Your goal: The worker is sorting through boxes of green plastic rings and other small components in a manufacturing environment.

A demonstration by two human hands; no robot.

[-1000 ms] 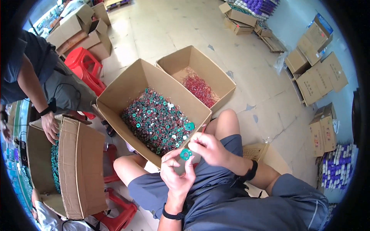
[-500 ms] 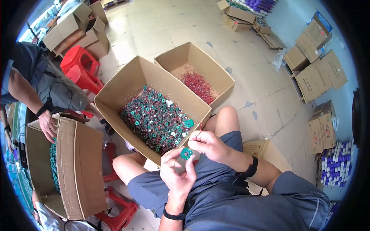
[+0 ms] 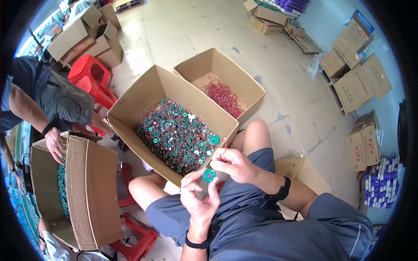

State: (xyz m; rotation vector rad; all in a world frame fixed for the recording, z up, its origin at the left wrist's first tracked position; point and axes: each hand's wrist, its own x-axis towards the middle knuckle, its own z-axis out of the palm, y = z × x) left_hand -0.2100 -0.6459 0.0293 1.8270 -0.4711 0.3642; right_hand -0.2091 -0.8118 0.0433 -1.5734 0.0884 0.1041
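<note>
A small green ring-shaped part (image 3: 209, 175), with a hole in its middle, is pinched between the thumb and fingers of my left hand (image 3: 199, 199). Just above and to the right of it, my right hand (image 3: 237, 165) is closed on a thin red wire (image 3: 225, 145) whose end sticks up past the fingers. Whether the wire touches the ring is hidden by the fingertips. Beyond my hands stands a large open cardboard box (image 3: 152, 91), holding many green rings mixed with red wires. Behind it, a smaller cardboard box (image 3: 209, 65) contains a tangle of red wires (image 3: 224, 96).
At left, a co-worker's hand (image 3: 55, 144) reaches into a tilted carton (image 3: 93, 191) of green parts. Red plastic stools (image 3: 89, 71) stand near that person. Flattened cartons (image 3: 363, 82) lean along the right wall, above stacked purple-and-white bundles (image 3: 381, 185). A lower carton (image 3: 318, 176) sits by my right leg.
My hands stay nearly in place; the ring has shifted slightly left and down. The co-worker's hand at left has moved slightly.
</note>
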